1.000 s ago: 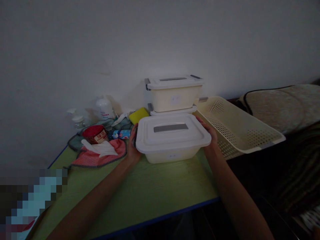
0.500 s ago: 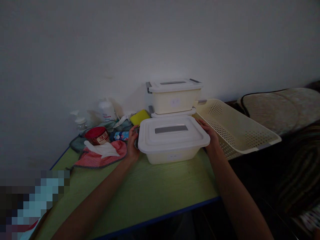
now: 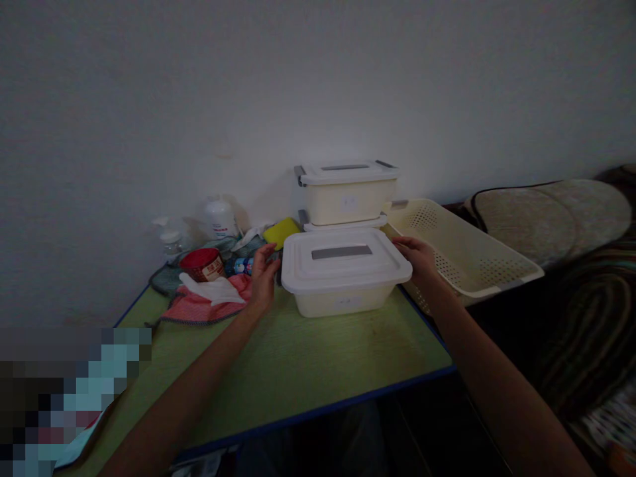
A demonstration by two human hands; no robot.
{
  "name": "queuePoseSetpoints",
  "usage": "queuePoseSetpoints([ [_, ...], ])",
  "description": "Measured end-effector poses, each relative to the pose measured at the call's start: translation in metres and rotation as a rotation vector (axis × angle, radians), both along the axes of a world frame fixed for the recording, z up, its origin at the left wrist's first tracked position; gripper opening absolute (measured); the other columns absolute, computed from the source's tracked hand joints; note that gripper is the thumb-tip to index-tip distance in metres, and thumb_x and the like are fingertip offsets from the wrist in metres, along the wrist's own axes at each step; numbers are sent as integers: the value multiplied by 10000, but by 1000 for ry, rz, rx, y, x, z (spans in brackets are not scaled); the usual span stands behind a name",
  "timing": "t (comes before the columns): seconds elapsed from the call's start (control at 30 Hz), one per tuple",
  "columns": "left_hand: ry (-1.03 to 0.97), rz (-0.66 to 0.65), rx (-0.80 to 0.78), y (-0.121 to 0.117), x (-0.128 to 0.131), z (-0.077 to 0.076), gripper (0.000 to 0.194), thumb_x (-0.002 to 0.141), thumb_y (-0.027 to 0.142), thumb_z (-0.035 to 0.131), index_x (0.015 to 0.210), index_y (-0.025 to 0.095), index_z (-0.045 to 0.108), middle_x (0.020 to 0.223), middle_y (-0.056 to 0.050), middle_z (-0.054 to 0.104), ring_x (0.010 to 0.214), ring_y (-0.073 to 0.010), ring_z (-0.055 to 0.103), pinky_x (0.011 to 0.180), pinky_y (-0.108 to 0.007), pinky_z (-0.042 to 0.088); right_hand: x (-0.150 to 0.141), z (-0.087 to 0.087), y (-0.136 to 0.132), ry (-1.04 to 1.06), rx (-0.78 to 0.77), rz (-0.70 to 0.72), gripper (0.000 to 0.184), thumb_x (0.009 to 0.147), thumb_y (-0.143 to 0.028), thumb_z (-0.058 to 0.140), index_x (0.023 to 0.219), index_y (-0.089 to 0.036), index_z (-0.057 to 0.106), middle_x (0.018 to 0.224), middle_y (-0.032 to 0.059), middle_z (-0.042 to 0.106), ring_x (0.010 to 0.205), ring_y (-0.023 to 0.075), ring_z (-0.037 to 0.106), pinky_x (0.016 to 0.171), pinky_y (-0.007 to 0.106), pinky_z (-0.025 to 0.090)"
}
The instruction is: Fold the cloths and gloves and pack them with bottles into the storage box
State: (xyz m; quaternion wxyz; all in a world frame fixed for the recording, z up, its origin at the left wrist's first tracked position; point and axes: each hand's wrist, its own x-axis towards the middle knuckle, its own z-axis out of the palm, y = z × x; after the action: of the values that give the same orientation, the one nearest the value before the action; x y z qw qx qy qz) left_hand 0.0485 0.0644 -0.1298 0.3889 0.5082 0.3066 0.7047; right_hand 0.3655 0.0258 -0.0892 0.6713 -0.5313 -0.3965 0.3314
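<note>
A cream storage box (image 3: 342, 303) with a white lid (image 3: 348, 270) stands on the green table in front of me. The lid lies over the box and has a grey handle (image 3: 342, 252) set into its top. To the left of the box is my left hand (image 3: 263, 275), its fingers apart and a small gap between it and the lid. My right hand (image 3: 420, 260) is at the box's right edge, fingers stretched towards the lid's back right corner. Whether those fingertips touch the box is hard to see.
Behind stands another lidded box (image 3: 350, 199), stacked on a further lid (image 3: 342, 226). A perforated basket (image 3: 477, 265) is at the right. Left lie a red tub (image 3: 201, 264), white glove (image 3: 213, 289), pink cloth (image 3: 199, 313), yellow sponge (image 3: 281, 232) and white bottle (image 3: 219, 217).
My left hand has come away from the box's left side, leaving a gap. My right hand has shifted slightly outward. The camera view has moved a little.
</note>
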Motion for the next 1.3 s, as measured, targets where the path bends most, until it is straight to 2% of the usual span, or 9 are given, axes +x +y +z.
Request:
queuePoseSetpoints([
  [0.13,30,46,11,-2,-2,5,257,608,180,633,855,218,571,892,5,579,888,-142,543,827,-262,408,-2,5,-1,-135,52,-81,131,478,-160,681,554,-188,577,516,-24,598,488,114,531,487,241,438],
  [0.27,49,33,19,0,-3,7,165,601,185,635,749,198,563,745,27,559,732,-123,537,756,-253,424,-1,9,-2,-250,78,-81,83,493,-145,660,531,-178,594,490,-25,584,475,105,511,494,236,420],
  [0.43,113,9,29,-1,-6,8,142,627,184,617,768,193,634,765,8,609,741,-136,563,735,-261,435,-1,10,-5,-328,109,-73,72,545,-194,679,612,-186,655,593,3,654,567,137,582,591,274,478],
  [0.63,183,28,79,-1,-9,9,70,639,241,629,675,201,674,736,2,627,756,-148,568,746,-265,429,1,11,-5,-379,74,-25,82,565,-230,708,628,-185,680,628,31,688,580,170,613,595,298,506],
  [0.87,321,-3,58,-2,-16,17,99,666,286,652,687,196,689,752,-21,669,739,-172,596,703,-287,448,9,26,-15,-435,-21,101,87,571,-222,731,657,-213,721,705,16,715,703,206,644,726,357,527],
  [0.97,378,8,42,-6,-20,21,102,658,288,671,699,197,693,754,-26,681,746,-186,596,729,-311,450,13,32,-22,-436,-72,165,111,638,-298,696,704,-219,736,809,24,727,795,227,652,783,398,521],
  [1.07,442,13,65,-12,-23,24,132,672,305,668,754,206,700,819,-37,691,817,-205,598,780,-338,448,17,36,-29,-471,-122,256,275,708,-459,638,803,-224,742,951,39,716,935,261,632,884,463,478],
  [1.13,500,9,100,-18,-25,24,179,725,348,627,818,213,698,897,-48,694,886,-216,597,818,-355,447,18,37,-33,-546,-126,327,358,705,-536,627,877,-241,735,1051,38,691,1043,283,591,981,500,400],
  [1.3,559,12,120,-32,-26,19,360,818,485,511,980,204,667,1080,-76,664,1051,-226,568,976,-404,388,21,33,-39,-720,-63,359,487,602,-516,735,1027,-283,685,1251,29,586,1221,322,461,1090,535,236],
])
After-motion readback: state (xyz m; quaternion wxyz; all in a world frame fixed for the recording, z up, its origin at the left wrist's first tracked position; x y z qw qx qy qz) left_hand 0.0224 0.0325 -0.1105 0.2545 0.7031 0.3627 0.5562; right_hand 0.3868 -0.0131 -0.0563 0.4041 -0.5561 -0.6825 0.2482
